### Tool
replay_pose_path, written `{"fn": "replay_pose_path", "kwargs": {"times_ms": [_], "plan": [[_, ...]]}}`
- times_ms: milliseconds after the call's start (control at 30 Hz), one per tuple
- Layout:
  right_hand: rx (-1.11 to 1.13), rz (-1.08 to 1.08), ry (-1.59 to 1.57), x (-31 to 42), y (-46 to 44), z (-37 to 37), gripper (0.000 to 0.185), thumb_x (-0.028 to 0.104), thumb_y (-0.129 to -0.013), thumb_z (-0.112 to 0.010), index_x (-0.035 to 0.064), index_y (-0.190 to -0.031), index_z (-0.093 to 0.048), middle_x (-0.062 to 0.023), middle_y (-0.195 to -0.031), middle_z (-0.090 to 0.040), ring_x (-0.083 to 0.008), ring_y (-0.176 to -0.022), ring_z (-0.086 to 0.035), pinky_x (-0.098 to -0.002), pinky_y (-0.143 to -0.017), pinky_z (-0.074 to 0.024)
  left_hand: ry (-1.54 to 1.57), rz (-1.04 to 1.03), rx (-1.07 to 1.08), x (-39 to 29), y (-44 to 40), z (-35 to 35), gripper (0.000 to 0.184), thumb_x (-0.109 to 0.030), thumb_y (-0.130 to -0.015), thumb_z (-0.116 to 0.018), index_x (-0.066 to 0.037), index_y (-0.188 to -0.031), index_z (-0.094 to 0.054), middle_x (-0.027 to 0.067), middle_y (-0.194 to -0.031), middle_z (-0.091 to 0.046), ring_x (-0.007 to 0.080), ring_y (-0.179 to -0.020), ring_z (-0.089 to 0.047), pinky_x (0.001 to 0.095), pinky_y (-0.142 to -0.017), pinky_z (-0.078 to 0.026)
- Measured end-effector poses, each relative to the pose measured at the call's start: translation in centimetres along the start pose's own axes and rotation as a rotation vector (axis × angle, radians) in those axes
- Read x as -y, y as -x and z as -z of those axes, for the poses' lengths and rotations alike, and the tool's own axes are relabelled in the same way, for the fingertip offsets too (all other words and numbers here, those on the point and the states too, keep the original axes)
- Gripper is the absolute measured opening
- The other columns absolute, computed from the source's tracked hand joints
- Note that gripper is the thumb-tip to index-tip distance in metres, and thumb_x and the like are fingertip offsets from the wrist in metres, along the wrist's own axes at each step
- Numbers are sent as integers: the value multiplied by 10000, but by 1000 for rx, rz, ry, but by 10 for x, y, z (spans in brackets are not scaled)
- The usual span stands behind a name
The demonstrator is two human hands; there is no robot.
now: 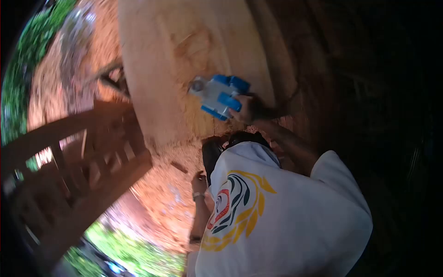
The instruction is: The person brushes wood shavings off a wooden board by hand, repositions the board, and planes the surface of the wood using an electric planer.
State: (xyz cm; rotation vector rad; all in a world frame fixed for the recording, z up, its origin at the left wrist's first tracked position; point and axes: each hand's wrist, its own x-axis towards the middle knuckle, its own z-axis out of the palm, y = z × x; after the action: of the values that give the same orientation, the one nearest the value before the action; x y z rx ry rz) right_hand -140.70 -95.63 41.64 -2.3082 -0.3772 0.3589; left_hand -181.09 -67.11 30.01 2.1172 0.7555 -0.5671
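Observation:
My right hand (245, 109) is closed on a grey and blue device (216, 96), which looks like a power tool. The device is over a broad, pale wooden board (157, 60), and motion blurs its details. Whether it touches the wood is hard to tell. Brown dust or shavings (196, 46) lie on the board beyond it. Lower down at my left side, my left hand (199, 183) hangs near my leg, with its fingers loosely curved and apart and nothing visible in them. A band is on that wrist.
A slatted wooden piece of furniture (92, 157) stands at the left. Reddish ground (157, 203) shows below the board, with a small dark wood scrap (179, 167) on it. Greenery (134, 251) appears at the edges. Deep shadow covers the right side.

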Motion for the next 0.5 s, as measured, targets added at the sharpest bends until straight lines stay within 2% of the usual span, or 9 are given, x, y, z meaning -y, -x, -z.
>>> {"fn": "replay_pose_path", "kwargs": {"times_ms": [33,100,133,200,233,267,300,433,500], "plan": [[-59,29,-33,-8,1,-10,427,271,-747,-818,-19,-1036,-698,-251,-971,-721,-412,-923,-724,-481,-814,-575,22,-49,46,-8,-40,33,264,-138,-970,-643,-108,-1225,-704,125,-819,-729,271,-756,-741,404,-682,-580],[-134,66,-76,-17,4,-25,435,258,-722,-831,-15,-1033,-699,-249,-978,-719,-411,-921,-721,-479,-821,-573,54,-60,158,-112,-98,119,245,-94,-954,-639,-103,-1188,-713,139,-825,-734,276,-752,-744,409,-657,-567],[-158,66,-85,-20,5,-28,442,253,-709,-838,-11,-1036,-701,-247,-987,-719,-414,-921,-718,-479,-824,-571,-331,-449,9,-109,-144,134,237,-81,-956,-628,-94,-1173,-721,166,-871,-747,310,-769,-743,433,-670,-559],[-219,48,-95,-17,10,-32,454,243,-690,-849,-3,-1043,-704,-243,-1003,-720,-419,-922,-713,-479,-834,-568,-296,-509,105,-214,-181,175,204,-101,-958,-629,-77,-1137,-724,199,-944,-747,374,-803,-731,442,-706,-560],[-260,26,-104,-8,11,-31,458,239,-684,-852,0,-1046,-704,-240,-1010,-720,-423,-923,-711,-480,-841,-566,-368,-616,131,-241,-209,183,199,-136,-977,-619,-66,-1135,-718,206,-927,-741,385,-793,-724,446,-690,-559],[-325,44,-156,-4,11,-31,378,295,-738,-787,36,-1001,-704,-237,-971,-716,-432,-917,-708,-505,-801,-567,-279,-729,142,-270,-231,183,204,-180,-996,-605,-58,-1121,-710,216,-884,-726,399,-788,-714,471,-680,-555],[-302,8,-154,-8,12,-37,415,285,-715,-802,38,-1035,-708,-243,-991,-711,-425,-940,-707,-498,-831,-563,-270,-759,197,-308,-240,185,230,-200,-1041,-588,-52,-1166,-713,159,-779,-698,232,-675,-680,389,-649,-529],[-295,-75,-134,-11,17,-44,450,302,-676,-823,32,-1016,-707,-236,-1001,-710,-427,-954,-702,-496,-861,-557,-567,-984,353,-396,-295,145,258,-208,-1013,-626,-73,-1223,-689,153,-769,-687,251,-632,-649,388,-604,-501],[-276,-95,-118,-10,16,-43,484,332,-668,-827,29,-1025,-707,-228,-1002,-714,-426,-967,-698,-494,-878,-554,-485,-1000,430,-420,-312,115,292,-181,-984,-651,-93,-1262,-671,143,-801,-702,234,-652,-650,384,-618,-505]]}}
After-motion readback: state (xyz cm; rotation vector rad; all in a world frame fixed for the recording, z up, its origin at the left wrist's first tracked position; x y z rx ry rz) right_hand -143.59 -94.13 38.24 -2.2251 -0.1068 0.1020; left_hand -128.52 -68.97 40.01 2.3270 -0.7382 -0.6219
